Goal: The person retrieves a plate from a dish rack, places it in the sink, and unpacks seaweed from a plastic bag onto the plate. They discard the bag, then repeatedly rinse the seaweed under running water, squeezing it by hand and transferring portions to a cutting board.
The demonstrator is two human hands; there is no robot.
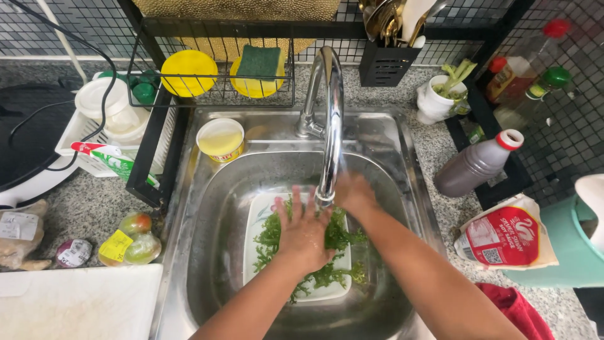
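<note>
The leafy greens lie in a white rectangular tray that sits on the floor of the steel sink, directly under the spout of the chrome faucet. The tray's long axis runs away from the person, from the near sink wall towards the faucet base, and the greens are spread along it, with a few sprigs hanging over the near edge.

Both hands are down in the sink over the tray. The left hand lies flat on the greens with its fingers spread wide and pointing away from the person, pressing on the middle of the pile rather than gripping it. The right hand is a little farther off, just past the spout and to its right (blurred, so I cannot tell whether it is closed on any leaves or merely resting among them). Of the two, the left hand covers more of the greens, while the right one is nearer the far end of the tray.

Beside the sink on the bench stand a yellow tub at the rim, a dark bottle with a red and white cap to the right, and a white cutting board at the near left.
</note>
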